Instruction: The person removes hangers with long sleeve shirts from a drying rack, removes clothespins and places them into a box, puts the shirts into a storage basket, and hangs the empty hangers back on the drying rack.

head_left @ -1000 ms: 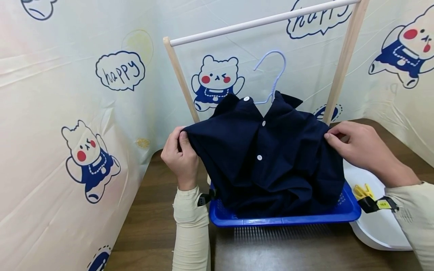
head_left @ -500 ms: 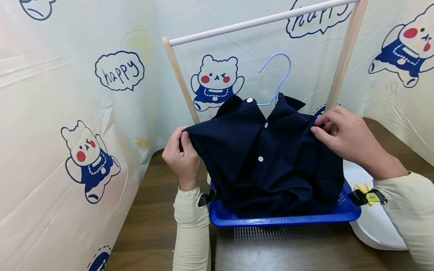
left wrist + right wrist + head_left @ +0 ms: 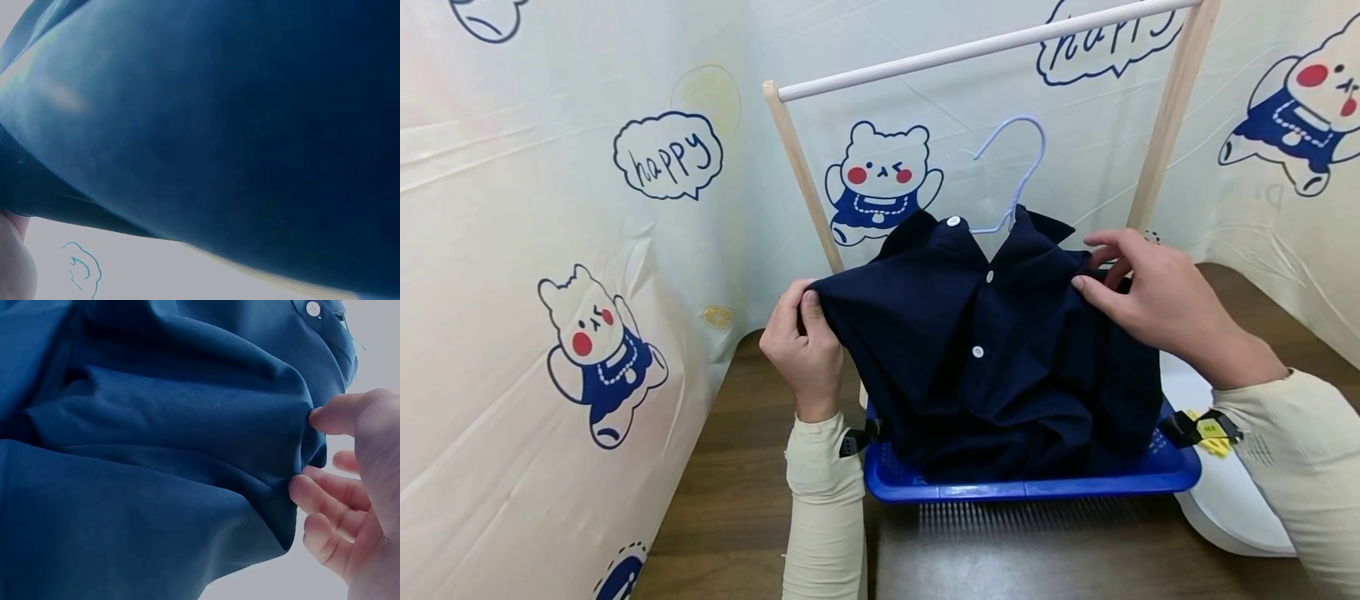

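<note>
A dark navy shirt (image 3: 1030,333) with white buttons is draped over a pale lavender clothes hanger (image 3: 1026,171), whose hook rises above the collar. At the left, my left hand (image 3: 808,346) pinches the outer corner of the shirt between thumb and fingers. Navy cloth fills most of the left wrist view. On the other side, my right hand (image 3: 1165,292) touches the shirt's shoulder, thumb and fingers spread apart. The right wrist view has the thumb (image 3: 337,415) against the cloth and the other fingertips at a fold lower down. Most of the hanger is hidden inside the shirt.
The shirt's lower part lies in a blue plastic basket (image 3: 1030,490) on the brown wooden table (image 3: 737,483). Behind stands a wooden rack with a white rod (image 3: 985,52). At right a white tray (image 3: 1232,517) holds yellow clips (image 3: 1213,443), partly covered by the right wrist.
My right hand has moved left along the shirt's shoulder toward the collar, and its fingers have spread. The hanger and collar have shifted slightly right. My left hand keeps its hold.
</note>
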The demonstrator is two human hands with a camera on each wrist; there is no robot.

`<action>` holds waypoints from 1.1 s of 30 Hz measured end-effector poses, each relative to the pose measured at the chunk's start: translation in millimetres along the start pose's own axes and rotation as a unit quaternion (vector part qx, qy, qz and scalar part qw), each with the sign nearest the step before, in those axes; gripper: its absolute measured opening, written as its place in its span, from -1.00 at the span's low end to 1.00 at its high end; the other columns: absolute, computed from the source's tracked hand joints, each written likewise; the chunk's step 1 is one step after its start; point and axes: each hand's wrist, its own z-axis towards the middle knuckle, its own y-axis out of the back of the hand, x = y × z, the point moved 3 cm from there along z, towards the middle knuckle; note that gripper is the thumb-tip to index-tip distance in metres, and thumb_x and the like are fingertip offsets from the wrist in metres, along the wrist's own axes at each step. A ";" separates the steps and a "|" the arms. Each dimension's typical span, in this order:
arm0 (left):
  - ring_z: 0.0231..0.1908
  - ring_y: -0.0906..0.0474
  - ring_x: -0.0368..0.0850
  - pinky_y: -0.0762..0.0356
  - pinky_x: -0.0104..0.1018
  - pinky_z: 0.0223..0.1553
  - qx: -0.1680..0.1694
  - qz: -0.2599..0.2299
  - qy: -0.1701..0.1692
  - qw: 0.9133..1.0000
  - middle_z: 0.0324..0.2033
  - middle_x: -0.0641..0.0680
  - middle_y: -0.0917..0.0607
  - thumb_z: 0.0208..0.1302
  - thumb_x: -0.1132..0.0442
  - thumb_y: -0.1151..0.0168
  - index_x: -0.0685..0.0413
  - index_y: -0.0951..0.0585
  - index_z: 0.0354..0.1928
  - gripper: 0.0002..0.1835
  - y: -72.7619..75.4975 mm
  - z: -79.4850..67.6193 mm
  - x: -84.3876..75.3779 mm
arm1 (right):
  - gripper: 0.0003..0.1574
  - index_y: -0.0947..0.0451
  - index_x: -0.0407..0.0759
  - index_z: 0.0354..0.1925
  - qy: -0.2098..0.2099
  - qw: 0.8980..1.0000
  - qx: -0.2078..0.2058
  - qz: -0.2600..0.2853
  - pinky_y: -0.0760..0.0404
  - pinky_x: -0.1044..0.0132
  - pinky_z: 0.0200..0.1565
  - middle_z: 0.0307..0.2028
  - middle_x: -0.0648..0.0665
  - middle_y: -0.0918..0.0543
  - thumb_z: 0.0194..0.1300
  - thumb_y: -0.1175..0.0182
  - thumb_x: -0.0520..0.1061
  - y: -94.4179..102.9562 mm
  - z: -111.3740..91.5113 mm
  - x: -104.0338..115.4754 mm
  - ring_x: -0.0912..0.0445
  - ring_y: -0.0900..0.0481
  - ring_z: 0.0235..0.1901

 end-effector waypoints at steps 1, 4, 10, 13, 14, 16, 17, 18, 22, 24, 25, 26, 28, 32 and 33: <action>-0.35 -0.66 0.04 -0.57 -0.26 -0.21 0.000 -0.001 0.000 1.000 -0.32 0.13 -0.76 0.37 0.50 -0.22 0.33 -0.72 -0.23 -0.89 0.0 0.0 0.0 | -0.44 -0.50 -0.26 0.21 0.004 1.000 0.003 -0.004 -0.50 0.02 -0.35 -0.27 -0.20 -0.71 0.32 -0.35 -0.09 -0.3 0.7 0.6 -0.04 -0.64 -0.34; -0.35 -0.66 0.03 -0.57 -0.26 -0.21 -0.001 -0.001 0.002 1.000 -0.33 0.13 -0.76 0.37 0.50 -0.22 0.33 -0.72 -0.23 -0.89 0.2 0.3 0.3 | -0.44 -0.53 -0.24 0.23 0.023 1.000 0.007 -0.017 -0.48 0.04 -0.37 -0.32 -0.16 -0.69 0.32 -0.36 -0.09 -1.3 2.8 2.9 -0.01 -0.61 -0.37; -0.36 -0.65 0.03 -0.56 -0.27 -0.23 0.004 -0.008 0.012 1.000 -0.32 0.12 -0.76 0.39 0.46 -0.22 0.32 -0.73 -0.23 -0.89 1.6 -0.2 3.6 | -0.76 -0.72 -0.18 -0.09 0.095 0.995 -0.031 -0.026 -0.31 0.20 -0.40 -0.47 -0.01 -0.50 0.24 -0.38 -0.23 -3.0 4.9 7.8 0.11 -0.40 -0.47; -0.36 -0.63 0.01 -0.54 -0.29 -0.25 0.022 -0.011 0.026 0.999 -0.30 0.12 -0.76 0.41 0.40 -0.21 0.31 -0.73 -0.22 -0.85 2.1 0.0 5.5 | -0.86 -0.73 -0.18 -0.20 0.113 0.992 -0.047 -0.026 -0.26 0.26 -0.41 -0.48 0.01 -0.47 0.22 -0.37 -0.27 -3.8 4.1 8.5 0.12 -0.38 -0.49; -0.36 -0.63 0.00 -0.54 -0.29 -0.25 0.030 -0.010 0.030 0.999 -0.30 0.12 -0.76 0.42 0.37 -0.20 0.31 -0.74 -0.21 -0.84 2.3 0.2 5.9 | -0.87 -0.73 -0.18 -0.21 0.114 0.992 -0.049 -0.025 -0.26 0.27 -0.41 -0.48 0.01 -0.49 0.22 -0.37 -0.27 -4.2 3.9 8.6 0.12 -0.39 -0.48; -0.34 -0.63 0.00 -0.53 -0.27 -0.24 0.047 -0.008 0.038 0.998 -0.28 0.13 -0.76 0.42 0.34 -0.19 0.30 -0.74 -0.20 -0.82 2.7 0.5 7.6 | -0.87 -0.72 -0.18 -0.22 0.113 0.992 -0.049 -0.025 -0.27 0.27 -0.40 -0.46 0.00 -0.51 0.22 -0.37 -0.28 -4.7 3.3 8.6 0.11 -0.40 -0.47; -0.32 -0.64 0.01 -0.53 -0.26 -0.23 0.056 -0.006 0.041 0.998 -0.27 0.14 -0.77 0.42 0.32 -0.19 0.29 -0.74 -0.19 -0.81 2.9 0.6 8.1 | -0.87 -0.72 -0.19 -0.21 0.111 0.992 -0.048 -0.024 -0.28 0.27 -0.39 -0.45 -0.01 -0.52 0.23 -0.37 -0.28 -5.0 3.2 8.4 0.11 -0.41 -0.46; -0.30 -0.65 0.01 -0.53 -0.23 -0.21 0.066 -0.004 0.042 0.997 -0.26 0.15 -0.77 0.42 0.31 -0.19 0.28 -0.75 -0.18 -0.80 3.0 0.7 8.8 | -0.87 -0.72 -0.19 -0.20 0.109 0.993 -0.047 -0.023 -0.29 0.26 -0.38 -0.44 -0.02 -0.53 0.23 -0.37 -0.28 -5.2 3.0 8.3 0.10 -0.41 -0.45; -0.23 -0.66 0.04 -0.52 -0.13 -0.15 0.110 0.009 0.050 0.993 -0.25 0.17 -0.76 0.40 0.24 -0.18 0.25 -0.76 -0.15 -0.75 2.5 0.5 10.3 | -0.87 -0.71 -0.20 -0.19 0.104 0.993 -0.044 -0.022 -0.34 0.23 -0.37 -0.40 -0.06 -0.58 0.25 -0.36 -0.28 -5.6 2.0 8.1 0.09 -0.44 -0.43; -0.19 -0.65 0.03 -0.52 -0.11 -0.10 0.133 0.020 0.054 0.989 -0.24 0.16 -0.75 0.40 0.18 -0.16 0.22 -0.76 -0.13 -0.72 1.6 0.5 10.3 | -0.87 -0.71 -0.20 -0.19 0.103 0.993 -0.045 -0.021 -0.37 0.21 -0.36 -0.38 -0.07 -0.60 0.25 -0.36 -0.28 -5.7 1.2 8.2 0.08 -0.46 -0.42; -0.17 -0.65 0.02 -0.52 -0.10 -0.09 0.143 0.023 0.055 0.988 -0.23 0.15 -0.75 0.41 0.16 -0.15 0.22 -0.76 -0.12 -0.70 1.1 0.5 10.2 | -0.87 -0.71 -0.20 -0.19 0.103 0.993 -0.045 -0.022 -0.38 0.20 -0.36 -0.37 -0.08 -0.60 0.25 -0.36 -0.28 -5.7 0.9 8.4 0.08 -0.47 -0.42; -0.15 -0.64 0.01 -0.51 -0.09 -0.06 0.151 0.027 0.056 0.987 -0.21 0.14 -0.75 0.41 0.13 -0.14 0.20 -0.76 -0.10 -0.68 0.7 0.7 9.7 | -0.87 -0.71 -0.21 -0.20 0.104 0.993 -0.047 -0.022 -0.39 0.19 -0.35 -0.37 -0.08 -0.60 0.25 -0.36 -0.29 -5.7 0.7 8.6 0.07 -0.47 -0.41; -0.08 -0.63 -0.01 -0.49 -0.06 0.00 0.162 0.037 0.055 0.985 -0.16 0.12 -0.74 0.40 0.09 -0.12 0.18 -0.76 -0.07 -0.65 0.0 1.7 8.1 | -0.88 -0.71 -0.21 -0.20 0.105 0.993 -0.050 -0.022 -0.38 0.18 -0.34 -0.37 -0.09 -0.60 0.24 -0.35 -0.29 -5.2 0.4 9.4 0.06 -0.47 -0.41; 0.06 -0.58 0.00 -0.36 0.06 0.09 0.180 0.060 0.038 0.981 -0.02 0.09 -0.71 0.39 0.05 -0.11 0.14 -0.76 0.00 -0.61 -2.0 4.0 1.3 | -0.87 -0.72 -0.22 -0.21 0.111 0.992 -0.061 -0.023 -0.34 0.22 -0.35 -0.39 -0.08 -0.59 0.22 -0.37 -0.29 -3.8 -0.3 11.7 0.08 -0.44 -0.42; 0.07 -0.57 0.00 -0.33 0.08 0.11 0.184 0.066 0.031 0.980 0.00 0.08 -0.71 0.38 0.04 -0.11 0.13 -0.76 0.01 -0.60 -2.9 4.5 -1.1 | -0.87 -0.72 -0.22 -0.21 0.115 0.991 -0.065 -0.023 -0.33 0.24 -0.36 -0.40 -0.07 -0.58 0.21 -0.37 -0.29 -3.6 -0.4 12.4 0.09 -0.43 -0.44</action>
